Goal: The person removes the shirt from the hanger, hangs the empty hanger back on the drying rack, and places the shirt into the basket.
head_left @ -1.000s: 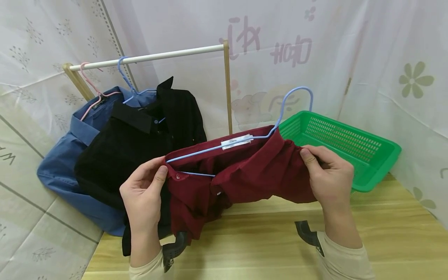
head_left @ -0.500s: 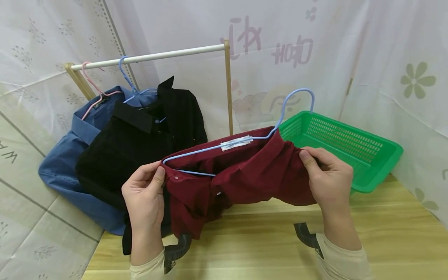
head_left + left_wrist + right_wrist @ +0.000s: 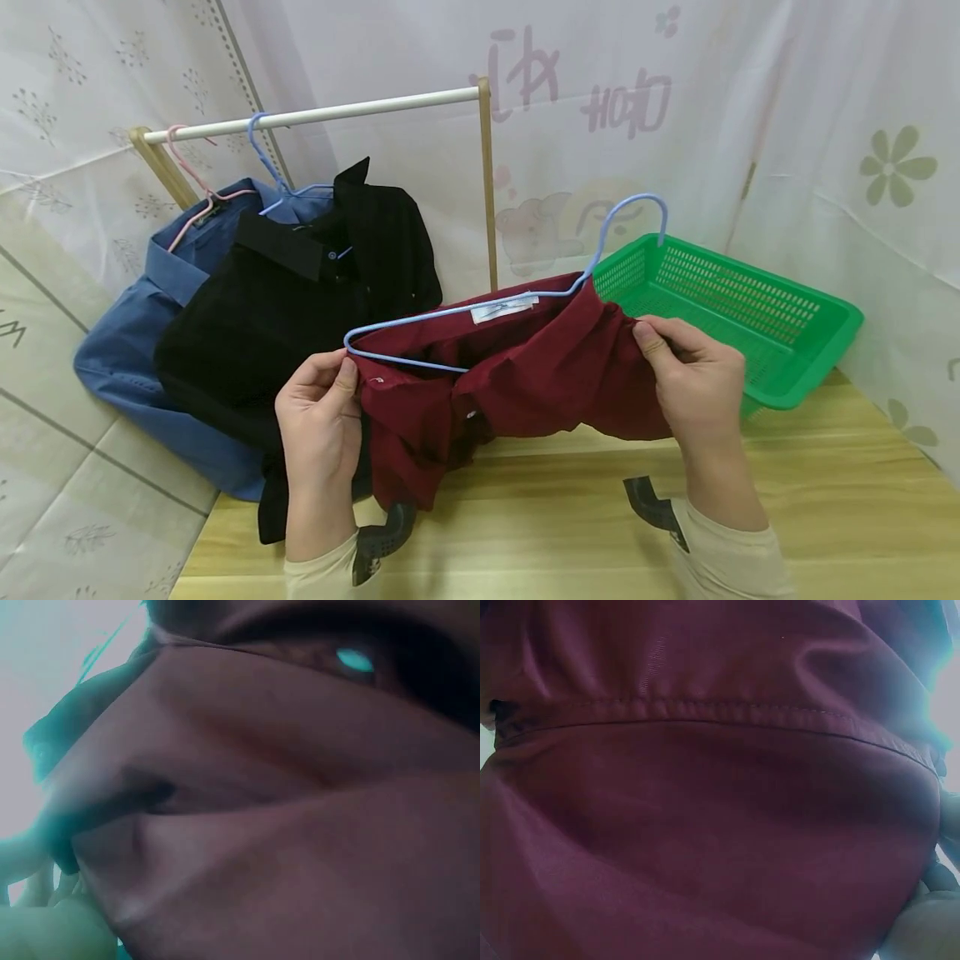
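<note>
A dark red shirt (image 3: 540, 367) is stretched between both hands above the table, its collar open and a white label showing inside. My left hand (image 3: 318, 408) pinches the shirt's left edge, thumb on top, right by the rounded end of a light blue hanger (image 3: 420, 317). That end pokes out over the fabric, while the hook rises free at the right of the collar. At the right shoulder my right hand (image 3: 693, 375) grips the cloth between thumb and fingers. Red fabric (image 3: 727, 825) fills most of the right wrist view, and folded cloth (image 3: 262, 750) covers the left wrist view.
Behind on the left stands a rack with a white rail (image 3: 322, 112) and wooden posts. From it hang a black shirt (image 3: 285, 325) on a blue hanger and a blue shirt (image 3: 165, 333) on a pink one. A green basket (image 3: 806, 387) sits at the right on the wooden table (image 3: 525, 533).
My left hand has shifted slightly right, and the hanger's left end has come out from behind the shirt's edge to lie over it. The right hand has moved a little left, still gripping.
</note>
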Action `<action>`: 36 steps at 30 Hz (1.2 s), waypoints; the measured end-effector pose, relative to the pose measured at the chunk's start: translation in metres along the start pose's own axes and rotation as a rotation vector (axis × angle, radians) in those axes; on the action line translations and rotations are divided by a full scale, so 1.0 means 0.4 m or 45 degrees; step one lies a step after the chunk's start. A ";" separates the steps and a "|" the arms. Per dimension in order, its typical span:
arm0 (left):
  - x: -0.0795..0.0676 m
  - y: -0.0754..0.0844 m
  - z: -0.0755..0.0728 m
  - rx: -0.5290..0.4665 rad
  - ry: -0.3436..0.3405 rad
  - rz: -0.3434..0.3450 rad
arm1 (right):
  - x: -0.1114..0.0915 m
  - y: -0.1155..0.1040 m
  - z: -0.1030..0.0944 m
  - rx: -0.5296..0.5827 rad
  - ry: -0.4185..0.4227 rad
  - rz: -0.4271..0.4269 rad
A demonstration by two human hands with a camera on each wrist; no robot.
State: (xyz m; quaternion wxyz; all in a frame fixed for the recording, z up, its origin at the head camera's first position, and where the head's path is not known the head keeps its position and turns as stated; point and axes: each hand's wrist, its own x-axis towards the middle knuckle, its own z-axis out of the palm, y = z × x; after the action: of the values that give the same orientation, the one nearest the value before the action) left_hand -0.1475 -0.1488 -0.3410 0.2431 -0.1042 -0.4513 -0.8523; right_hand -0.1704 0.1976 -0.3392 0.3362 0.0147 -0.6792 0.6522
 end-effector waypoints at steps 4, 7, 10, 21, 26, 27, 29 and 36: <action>-0.005 0.000 0.002 -0.022 -0.008 -0.075 | -0.002 0.004 0.012 0.171 0.024 0.196; -0.008 -0.002 0.003 0.046 -0.013 -0.069 | -0.002 0.006 0.016 0.186 0.031 0.223; -0.009 -0.006 0.000 0.180 -0.024 -0.058 | -0.002 0.006 0.019 0.175 0.037 0.207; -0.008 -0.026 -0.007 0.615 -0.089 -0.051 | -0.005 0.003 0.027 -0.044 -0.025 0.073; -0.008 -0.035 -0.014 0.826 -0.135 -0.115 | -0.005 -0.006 0.037 -0.164 -0.103 -0.087; -0.007 -0.037 -0.015 0.865 -0.144 -0.130 | -0.005 -0.008 0.039 -0.173 -0.118 -0.119; -0.005 -0.040 -0.018 0.936 -0.144 -0.142 | -0.004 -0.009 0.042 -0.196 -0.137 -0.172; -0.002 -0.031 -0.021 0.951 0.141 0.087 | 0.000 -0.006 0.044 -0.277 -0.191 -0.242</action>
State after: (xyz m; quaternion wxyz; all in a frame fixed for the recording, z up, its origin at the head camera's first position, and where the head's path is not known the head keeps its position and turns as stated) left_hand -0.1529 -0.1494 -0.3550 0.3166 0.0229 -0.7133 -0.6248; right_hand -0.1769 0.1816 -0.3357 0.3444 0.0911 -0.7645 0.5372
